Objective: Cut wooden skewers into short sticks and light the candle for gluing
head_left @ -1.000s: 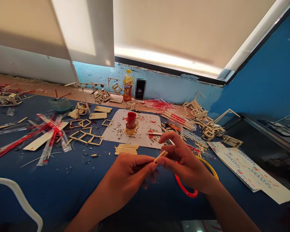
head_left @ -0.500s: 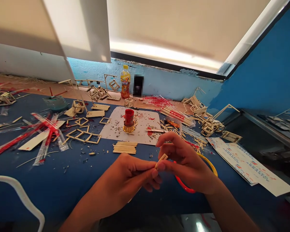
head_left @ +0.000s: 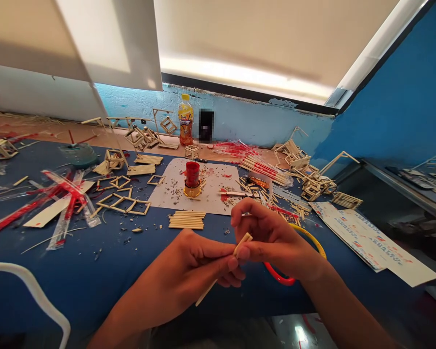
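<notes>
Head view: your left hand [head_left: 199,259] and right hand [head_left: 272,237] both pinch one thin wooden stick [head_left: 223,269], fingers closed on it, above the blue table [head_left: 94,276]. Done, by appearance: glued stick squares [head_left: 125,203] and a cut stick row [head_left: 187,219]. This stick looks unjoined.

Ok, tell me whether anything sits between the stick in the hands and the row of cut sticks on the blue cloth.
Nothing visible does: between the stick and the row of cut sticks lies only bare blue cloth with small scraps.
</notes>
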`<act>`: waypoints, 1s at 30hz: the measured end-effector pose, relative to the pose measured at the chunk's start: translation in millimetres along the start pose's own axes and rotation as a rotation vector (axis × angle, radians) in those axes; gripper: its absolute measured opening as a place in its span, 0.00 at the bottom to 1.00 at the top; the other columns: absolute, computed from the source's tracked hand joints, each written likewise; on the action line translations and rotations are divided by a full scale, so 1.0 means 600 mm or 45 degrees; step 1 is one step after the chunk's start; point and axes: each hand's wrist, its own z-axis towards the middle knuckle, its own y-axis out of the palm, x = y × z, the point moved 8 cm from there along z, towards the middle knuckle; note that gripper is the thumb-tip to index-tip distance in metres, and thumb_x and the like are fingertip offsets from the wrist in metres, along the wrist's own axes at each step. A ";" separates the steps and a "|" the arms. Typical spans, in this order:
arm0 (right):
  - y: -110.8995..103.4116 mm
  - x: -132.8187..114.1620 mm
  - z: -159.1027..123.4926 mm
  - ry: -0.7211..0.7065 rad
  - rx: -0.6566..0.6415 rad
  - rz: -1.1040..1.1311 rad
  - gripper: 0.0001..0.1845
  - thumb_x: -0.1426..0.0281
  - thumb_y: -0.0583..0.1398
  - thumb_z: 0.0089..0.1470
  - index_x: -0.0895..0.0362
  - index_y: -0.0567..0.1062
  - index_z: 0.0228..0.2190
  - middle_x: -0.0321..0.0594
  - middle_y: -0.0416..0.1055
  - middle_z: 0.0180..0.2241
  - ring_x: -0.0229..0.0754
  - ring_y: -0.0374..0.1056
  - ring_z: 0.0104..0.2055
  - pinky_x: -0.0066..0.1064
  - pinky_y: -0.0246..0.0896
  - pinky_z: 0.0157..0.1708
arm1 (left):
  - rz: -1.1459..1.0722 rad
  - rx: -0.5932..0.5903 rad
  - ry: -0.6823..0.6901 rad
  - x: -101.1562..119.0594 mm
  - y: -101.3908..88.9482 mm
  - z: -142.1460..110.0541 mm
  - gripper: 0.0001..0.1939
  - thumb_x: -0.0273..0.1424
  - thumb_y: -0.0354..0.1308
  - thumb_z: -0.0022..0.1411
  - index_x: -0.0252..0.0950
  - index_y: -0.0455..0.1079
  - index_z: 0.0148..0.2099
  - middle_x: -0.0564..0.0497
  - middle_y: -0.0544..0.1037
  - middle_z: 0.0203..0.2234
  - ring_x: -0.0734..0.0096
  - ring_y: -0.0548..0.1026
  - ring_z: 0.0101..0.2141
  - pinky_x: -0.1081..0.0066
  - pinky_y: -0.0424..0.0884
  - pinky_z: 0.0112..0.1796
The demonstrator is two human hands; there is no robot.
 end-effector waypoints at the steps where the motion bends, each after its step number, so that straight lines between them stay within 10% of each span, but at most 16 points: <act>1: 0.001 -0.002 0.001 -0.015 -0.003 0.012 0.16 0.73 0.70 0.59 0.53 0.71 0.45 0.30 0.72 0.29 0.31 0.67 0.28 0.21 0.64 0.30 | -0.004 0.000 -0.011 -0.001 0.000 -0.001 0.14 0.37 0.58 0.73 0.38 0.84 0.41 0.50 0.84 0.31 0.68 0.83 0.34 0.72 0.81 0.39; 9: 0.018 -0.015 -0.005 -0.160 0.144 -0.152 0.17 0.66 0.67 0.63 0.48 0.68 0.49 0.29 0.66 0.32 0.32 0.63 0.30 0.23 0.64 0.31 | -0.024 0.070 0.040 0.012 0.001 -0.007 0.17 0.40 0.57 0.73 0.38 0.83 0.38 0.51 0.81 0.30 0.66 0.79 0.35 0.67 0.79 0.41; 15: 0.038 -0.020 -0.052 -0.426 0.598 -0.422 0.16 0.56 0.58 0.69 0.41 0.63 0.54 0.38 0.65 0.51 0.41 0.66 0.51 0.34 0.66 0.53 | 0.069 0.569 0.474 0.045 -0.018 -0.021 0.11 0.35 0.60 0.71 0.44 0.83 0.37 0.48 0.79 0.43 0.59 0.73 0.53 0.59 0.73 0.54; 21: 0.060 0.001 -0.053 -0.340 0.576 -0.277 0.07 0.65 0.58 0.71 0.41 0.66 0.49 0.30 0.70 0.37 0.30 0.66 0.28 0.20 0.64 0.28 | -0.201 0.693 0.561 0.004 -0.012 -0.019 0.09 0.36 0.61 0.71 0.45 0.83 0.41 0.43 0.78 0.40 0.53 0.63 0.60 0.64 0.75 0.44; 30: 0.055 -0.042 -0.067 -0.563 0.803 -0.778 0.05 0.69 0.64 0.64 0.45 0.77 0.40 0.25 0.78 0.29 0.29 0.72 0.27 0.14 0.67 0.28 | -0.291 0.665 0.745 -0.003 0.004 -0.008 0.09 0.36 0.60 0.73 0.55 0.82 0.46 0.51 0.80 0.32 0.65 0.60 0.55 0.69 0.61 0.53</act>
